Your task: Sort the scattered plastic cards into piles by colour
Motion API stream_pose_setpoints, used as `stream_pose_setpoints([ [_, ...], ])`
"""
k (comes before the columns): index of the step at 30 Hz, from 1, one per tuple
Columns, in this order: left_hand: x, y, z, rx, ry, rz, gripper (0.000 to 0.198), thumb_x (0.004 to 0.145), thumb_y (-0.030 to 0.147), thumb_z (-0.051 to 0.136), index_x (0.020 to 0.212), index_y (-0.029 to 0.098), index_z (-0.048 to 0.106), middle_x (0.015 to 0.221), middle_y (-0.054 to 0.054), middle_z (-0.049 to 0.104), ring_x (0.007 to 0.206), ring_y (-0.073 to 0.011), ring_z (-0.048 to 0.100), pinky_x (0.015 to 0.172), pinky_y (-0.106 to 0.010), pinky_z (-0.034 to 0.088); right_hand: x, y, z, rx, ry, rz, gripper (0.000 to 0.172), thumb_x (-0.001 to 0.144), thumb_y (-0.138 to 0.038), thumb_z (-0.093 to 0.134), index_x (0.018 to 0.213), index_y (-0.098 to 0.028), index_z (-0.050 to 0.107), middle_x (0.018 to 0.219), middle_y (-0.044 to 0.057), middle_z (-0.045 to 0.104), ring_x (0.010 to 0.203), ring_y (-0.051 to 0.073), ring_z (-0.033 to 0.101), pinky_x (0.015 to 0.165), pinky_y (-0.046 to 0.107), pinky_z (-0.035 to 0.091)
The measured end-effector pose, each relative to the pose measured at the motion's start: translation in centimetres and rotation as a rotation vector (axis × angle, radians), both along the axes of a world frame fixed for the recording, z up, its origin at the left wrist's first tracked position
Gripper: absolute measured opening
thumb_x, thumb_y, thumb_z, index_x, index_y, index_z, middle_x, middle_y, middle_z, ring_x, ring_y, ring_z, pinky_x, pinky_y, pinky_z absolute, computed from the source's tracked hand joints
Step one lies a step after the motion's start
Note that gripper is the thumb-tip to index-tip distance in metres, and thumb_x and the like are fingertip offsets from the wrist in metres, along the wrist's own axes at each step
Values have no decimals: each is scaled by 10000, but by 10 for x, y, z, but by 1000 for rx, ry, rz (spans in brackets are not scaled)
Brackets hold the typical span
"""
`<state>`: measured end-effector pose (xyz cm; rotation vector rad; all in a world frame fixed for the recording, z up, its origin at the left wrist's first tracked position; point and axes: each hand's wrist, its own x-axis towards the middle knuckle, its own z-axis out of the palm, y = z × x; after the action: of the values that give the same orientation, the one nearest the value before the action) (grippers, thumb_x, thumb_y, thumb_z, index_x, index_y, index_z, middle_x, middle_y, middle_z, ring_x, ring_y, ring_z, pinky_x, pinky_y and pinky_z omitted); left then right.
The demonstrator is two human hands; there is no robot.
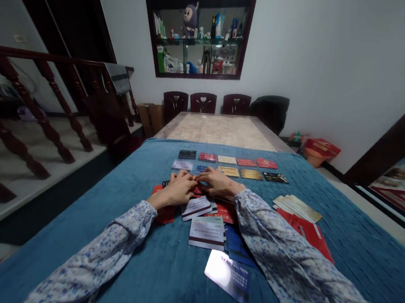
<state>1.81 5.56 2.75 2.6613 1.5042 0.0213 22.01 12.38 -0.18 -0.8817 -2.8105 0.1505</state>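
Both my hands meet over a loose pile of plastic cards (208, 219) on a blue cloth (341, 243). My left hand (174, 191) lies with fingers bent over the pile's far left part. My right hand (217, 182) reaches in from the right, its fingers curled and touching the left hand's fingertips above a red card (197, 190). Whether either hand grips a card is hidden. Beyond the hands, cards lie in two neat rows (237, 166).
A second stack of cream and red cards (299, 212) lies to the right. A shiny card (228, 275) sits nearest me. Past the cloth the marble tabletop (221, 129) runs to dark chairs (203, 102). A stair railing (48, 101) stands left.
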Motion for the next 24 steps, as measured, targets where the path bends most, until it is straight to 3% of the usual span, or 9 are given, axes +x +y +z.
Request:
stream_pose_setpoints([
  [10,-3,-5,8,8,95,35,164,881,206,586,918,166,741,1249,-162,671,1341,-386,445,1063,-564,379,9,0,-4,78,71,79,227,833,-249,734,1048,-213,801,1151,69,789,1025,254,588,870,365,420],
  [18,-4,-2,5,4,66,-1,134,852,136,582,876,154,712,1199,-165,700,1301,-360,463,1030,-500,389,8,1,-6,67,51,124,293,854,-287,742,1133,-211,788,1234,92,769,1077,264,596,951,419,423],
  [24,-7,-2,11,1,119,36,100,856,180,602,861,156,698,1116,-164,709,1205,-365,514,1019,-533,392,8,2,-7,76,22,131,289,880,-258,706,1156,-234,791,1281,74,762,1101,260,609,973,426,415],
])
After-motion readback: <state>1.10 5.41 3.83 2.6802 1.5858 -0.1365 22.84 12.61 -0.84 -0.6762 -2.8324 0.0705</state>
